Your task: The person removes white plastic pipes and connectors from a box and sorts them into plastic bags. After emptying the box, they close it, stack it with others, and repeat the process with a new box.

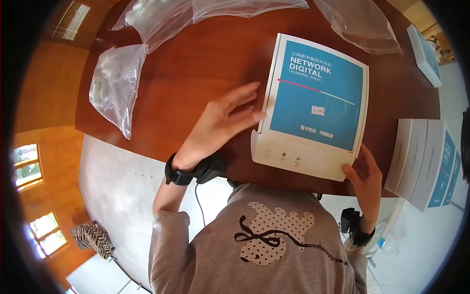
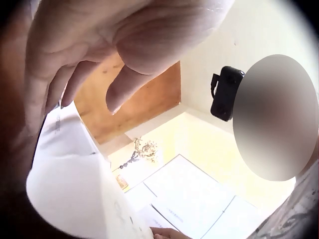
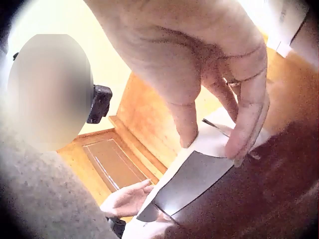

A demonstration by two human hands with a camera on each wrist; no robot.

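A white box with a blue printed lid (image 1: 313,108) lies near the table's front edge in the head view, its front flap sticking out toward the person. The right hand (image 1: 364,174) grips the box's near right corner, thumb on top; in the right wrist view that hand (image 3: 214,94) pinches the white corner. Beside the box's left edge is the left hand (image 1: 220,120), fingers spread and fairly straight, the fingertips close to the edge; whether they touch it I cannot tell. In the left wrist view the left hand (image 2: 99,55) is above the white flap (image 2: 70,184).
Several similar boxes (image 1: 416,161) stand at the right edge of the table (image 1: 196,63), and another box (image 1: 424,56) lies at the far right. A clear bag with white items (image 1: 117,83) is at the left; more clear plastic bags (image 1: 360,24) lie along the back.
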